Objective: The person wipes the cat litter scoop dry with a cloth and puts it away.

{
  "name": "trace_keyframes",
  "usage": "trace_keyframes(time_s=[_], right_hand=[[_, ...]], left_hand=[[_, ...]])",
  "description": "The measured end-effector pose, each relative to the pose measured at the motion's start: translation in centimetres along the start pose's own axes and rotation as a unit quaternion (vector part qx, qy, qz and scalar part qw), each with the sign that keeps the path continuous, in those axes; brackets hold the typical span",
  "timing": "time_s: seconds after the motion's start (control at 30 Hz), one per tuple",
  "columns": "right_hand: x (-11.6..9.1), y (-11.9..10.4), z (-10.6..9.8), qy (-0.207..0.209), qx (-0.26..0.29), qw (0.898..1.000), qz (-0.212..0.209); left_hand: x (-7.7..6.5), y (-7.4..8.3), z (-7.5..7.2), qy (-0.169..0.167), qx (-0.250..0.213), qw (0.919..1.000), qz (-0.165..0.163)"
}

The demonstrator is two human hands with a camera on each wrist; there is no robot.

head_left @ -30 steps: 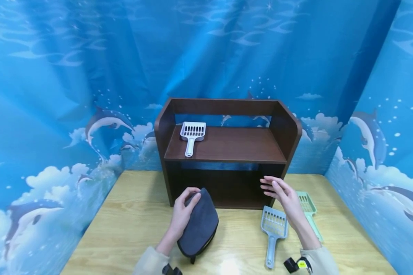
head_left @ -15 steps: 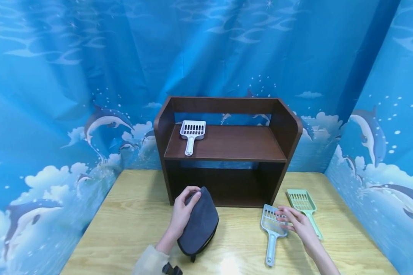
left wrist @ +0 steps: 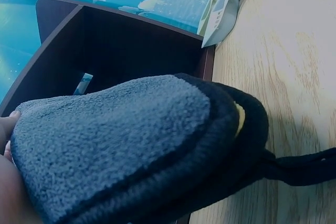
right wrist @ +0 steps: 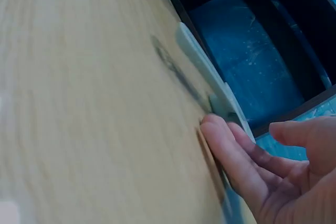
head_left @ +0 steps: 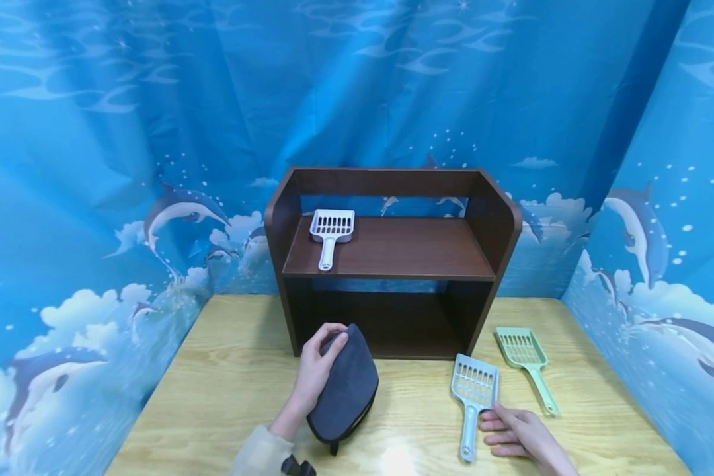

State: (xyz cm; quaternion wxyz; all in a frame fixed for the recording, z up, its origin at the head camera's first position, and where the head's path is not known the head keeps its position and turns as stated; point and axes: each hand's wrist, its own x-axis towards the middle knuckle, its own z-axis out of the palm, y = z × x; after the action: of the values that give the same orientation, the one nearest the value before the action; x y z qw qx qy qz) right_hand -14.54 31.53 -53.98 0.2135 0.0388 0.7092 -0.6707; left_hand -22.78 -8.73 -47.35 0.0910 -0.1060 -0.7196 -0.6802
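In the head view my left hand pinches the upper end of a dark grey pouch-like thing with its thumb and fingers. The left wrist view shows its fuzzy grey top, a black edge, a strip of yellow at the opening and a black strap. A light blue litter scoop lies on the table, handle toward me. Right beside its handle is my right hand, fingers extended and apart, thumb tip at the scoop's lower right corner. In the right wrist view its fingertips overlap the scoop.
A green litter scoop lies farther right on the wooden table. Behind stands a dark brown two-tier shelf, with a white litter scoop on its upper board at left. Blue dolphin-print curtains hang behind and beside the table.
My right hand has come down from in front of the shelf's right side, over the blue scoop, to beside its handle. My left hand and the dark pouch-like thing have stayed put.
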Motion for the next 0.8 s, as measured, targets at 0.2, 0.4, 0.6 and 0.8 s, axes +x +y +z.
trace_keyframes(time_s=[0.2,0.4,0.6,0.8], right_hand=[[0.2,0.4,0.7,-0.028,0.05,0.998,-0.009],[0.5,0.2,1.1,-0.029,0.092,0.995,-0.012],[0.4,0.3,1.1,-0.015,0.103,0.994,0.013],[0.5,0.4,0.9,-0.037,0.087,0.995,0.006]], left_hand=[[0.0,-0.1,0.1,-0.001,-0.003,1.0,0.001],[0.0,0.0,0.1,0.001,-0.004,1.0,0.004],[0.1,0.1,0.1,0.0,-0.002,1.0,0.004],[0.3,0.1,0.0,0.002,-0.002,1.0,0.008]])
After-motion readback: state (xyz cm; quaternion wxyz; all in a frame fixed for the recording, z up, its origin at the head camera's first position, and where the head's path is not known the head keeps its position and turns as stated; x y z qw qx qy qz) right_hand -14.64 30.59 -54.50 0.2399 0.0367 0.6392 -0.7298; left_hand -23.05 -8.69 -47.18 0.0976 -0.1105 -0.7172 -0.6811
